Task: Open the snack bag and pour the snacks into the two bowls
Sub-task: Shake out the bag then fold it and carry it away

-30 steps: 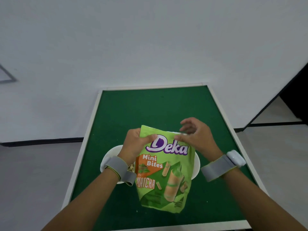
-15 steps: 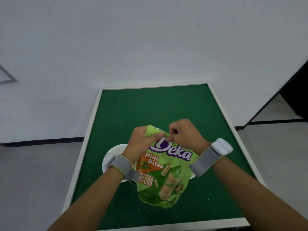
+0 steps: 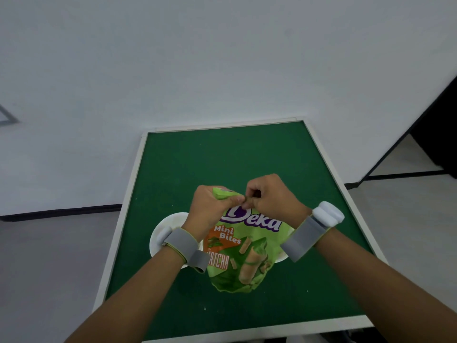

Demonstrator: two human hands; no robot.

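Observation:
A green "Deka Mini Bites Matcha" snack bag (image 3: 241, 253) hangs upright above the table, held by its top edge. My left hand (image 3: 210, 211) pinches the top left corner. My right hand (image 3: 269, 196) pinches the top edge just beside it, thumbs nearly touching. I cannot tell whether the top seal is torn. A white bowl (image 3: 163, 233) sits on the table under my left wrist. Behind the bag and my right wrist, only a sliver of the second white bowl (image 3: 282, 258) shows.
The green table top (image 3: 235, 159) has a pale frame and fills the middle of the view. A white wall rises behind it. Grey floor lies on both sides, with a dark opening at the far right.
My right hand closed from spread fingers into a pinch on the bag's top edge next to my left hand. The bag rose slightly and its top corner crumpled.

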